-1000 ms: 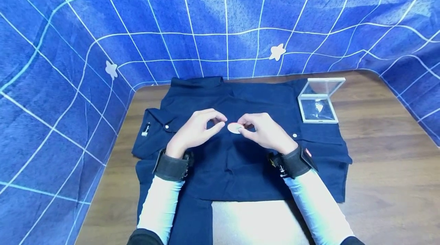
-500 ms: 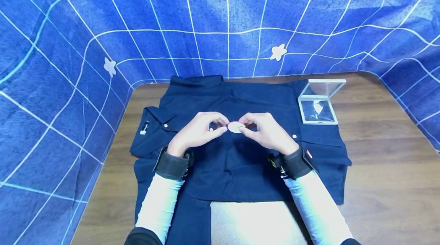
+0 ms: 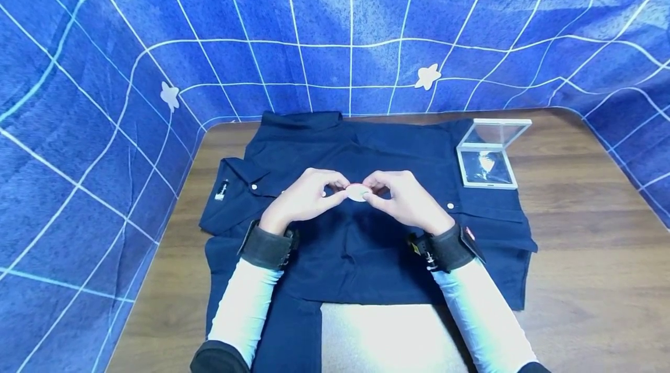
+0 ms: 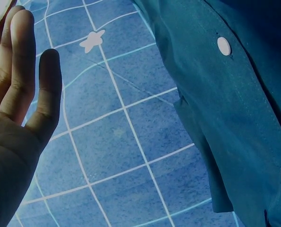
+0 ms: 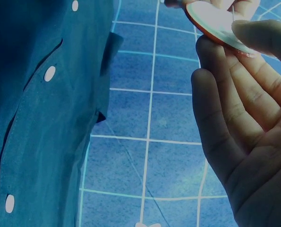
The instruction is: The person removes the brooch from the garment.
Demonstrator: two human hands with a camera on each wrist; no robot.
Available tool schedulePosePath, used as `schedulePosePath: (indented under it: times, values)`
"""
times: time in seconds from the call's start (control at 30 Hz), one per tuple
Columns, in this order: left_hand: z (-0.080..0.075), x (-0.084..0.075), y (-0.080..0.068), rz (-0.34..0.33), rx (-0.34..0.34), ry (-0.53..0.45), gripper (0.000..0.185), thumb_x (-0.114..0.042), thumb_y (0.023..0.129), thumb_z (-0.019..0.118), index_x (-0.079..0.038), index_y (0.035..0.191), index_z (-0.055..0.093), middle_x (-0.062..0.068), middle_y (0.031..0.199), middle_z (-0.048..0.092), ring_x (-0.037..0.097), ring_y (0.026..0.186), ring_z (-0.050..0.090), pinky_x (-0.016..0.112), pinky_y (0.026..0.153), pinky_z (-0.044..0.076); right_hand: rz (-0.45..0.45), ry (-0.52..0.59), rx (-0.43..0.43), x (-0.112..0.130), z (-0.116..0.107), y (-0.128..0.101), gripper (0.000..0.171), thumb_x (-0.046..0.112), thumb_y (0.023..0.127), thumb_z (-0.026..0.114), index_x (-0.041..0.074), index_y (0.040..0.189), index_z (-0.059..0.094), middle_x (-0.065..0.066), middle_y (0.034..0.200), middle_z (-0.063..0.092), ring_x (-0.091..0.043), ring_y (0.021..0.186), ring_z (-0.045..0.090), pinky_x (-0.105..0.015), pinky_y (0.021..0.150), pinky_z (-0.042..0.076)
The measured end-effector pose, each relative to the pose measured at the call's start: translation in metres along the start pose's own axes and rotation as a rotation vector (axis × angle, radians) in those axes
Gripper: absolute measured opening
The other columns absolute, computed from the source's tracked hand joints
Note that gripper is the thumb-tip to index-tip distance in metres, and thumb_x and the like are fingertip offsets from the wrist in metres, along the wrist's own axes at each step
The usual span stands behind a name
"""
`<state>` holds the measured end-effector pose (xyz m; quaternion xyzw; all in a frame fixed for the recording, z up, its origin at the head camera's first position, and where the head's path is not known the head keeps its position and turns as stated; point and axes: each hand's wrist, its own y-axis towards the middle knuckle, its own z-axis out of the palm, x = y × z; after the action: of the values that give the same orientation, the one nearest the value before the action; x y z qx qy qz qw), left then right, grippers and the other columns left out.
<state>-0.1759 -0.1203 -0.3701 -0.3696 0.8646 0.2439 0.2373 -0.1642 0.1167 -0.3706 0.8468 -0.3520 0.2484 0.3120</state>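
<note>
Whereas a second ago only the right hand [image 3: 405, 201] held the disc [image 3: 357, 192] and the left hand [image 3: 306, 197] stood a little apart from it, we now see both hands closed in on it from either side. The left fingertips [image 3: 340, 185] have moved rightward until they meet the disc's left edge; the right thumb and fingers pinch its right edge, as the right wrist view confirms with the disc [image 5: 216, 23] clamped between thumb and forefingers. We judge the left hand's contact to be a light pinch as well, though the left wrist view shows only the outer fingers [image 4: 17, 56], which lie nearly straight, with a sliver of the disc at the frame's corner.

The disc is a small, pale round piece with a reddish rim. It is held just above the middle of the shirt [image 3: 366, 245], which lies flat on the table [image 3: 586, 256] with its collar at the far side. The disc's position over the shirt has hardly shifted in the last second.

We take the two-handed grip to mean that the work on the disc itself is beginning, such as parting or opening it, rather than carrying it elsewhere. The case [image 3: 487, 157] at the far right stands open and untouched, well apart from both hands.
</note>
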Motion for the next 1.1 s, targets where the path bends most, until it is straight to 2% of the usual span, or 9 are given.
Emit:
schedulePosePath:
  times: [0.23,0.33,0.6,0.8,0.97,1.1]
  values:
    - [-0.005,-0.001,-0.002,-0.046,-0.036,-0.037,0.013,-0.018,0.093,0.065,-0.010,0.100,0.073,0.002,0.089,0.071,0.013,0.078,0.061,0.033,0.071,0.054,0.006,0.013,-0.005,-0.003,0.000,0.001,0.014,0.015,0.089,0.072,0.010,0.102,0.071,-0.003,0.094,0.073,-0.013,0.083,0.069,-0.033,0.079,0.057]
    - [-0.008,-0.002,-0.003,-0.060,-0.058,-0.064,0.012,-0.016,0.093,0.065,-0.009,0.100,0.072,0.003,0.089,0.070,0.014,0.078,0.061,0.034,0.070,0.053,0.012,0.018,-0.010,-0.003,0.000,0.002,0.016,0.016,0.088,0.073,0.010,0.102,0.071,-0.003,0.093,0.073,-0.013,0.083,0.069,-0.033,0.078,0.057]
    - [-0.011,-0.002,-0.003,-0.062,-0.109,-0.095,0.013,-0.016,0.093,0.064,-0.007,0.100,0.071,0.005,0.089,0.069,0.015,0.079,0.061,0.037,0.072,0.052,0.021,0.020,-0.007,-0.006,0.001,0.003,0.019,0.017,0.088,0.073,0.009,0.105,0.069,-0.001,0.091,0.072,-0.013,0.083,0.069,-0.033,0.078,0.056]
    - [-0.008,-0.005,-0.002,-0.060,-0.112,-0.105,0.013,-0.015,0.093,0.064,-0.006,0.101,0.070,0.005,0.090,0.069,0.015,0.078,0.060,0.032,0.072,0.051,0.021,0.040,-0.026,-0.009,0.003,0.003,0.025,0.016,0.088,0.073,0.006,0.111,0.067,-0.003,0.093,0.072,-0.014,0.083,0.069,-0.037,0.076,0.056]
    - [-0.004,-0.008,0.001,-0.062,-0.121,-0.112,0.015,-0.016,0.095,0.063,-0.007,0.103,0.071,0.004,0.088,0.069,0.014,0.077,0.059,0.037,0.069,0.051,0.019,0.074,-0.038,-0.010,0.004,0.003,0.032,0.016,0.090,0.071,0.006,0.120,0.064,-0.004,0.095,0.073,-0.012,0.082,0.069,-0.033,0.075,0.057]
    - [-0.001,-0.009,0.003,-0.071,-0.127,-0.110,0.018,-0.018,0.096,0.063,-0.006,0.106,0.072,0.005,0.088,0.070,0.015,0.076,0.059,0.043,0.069,0.052,0.022,0.125,-0.023,-0.011,0.005,0.002,0.035,0.013,0.091,0.069,0.006,0.124,0.061,-0.004,0.090,0.074,-0.013,0.077,0.070,-0.027,0.069,0.055]
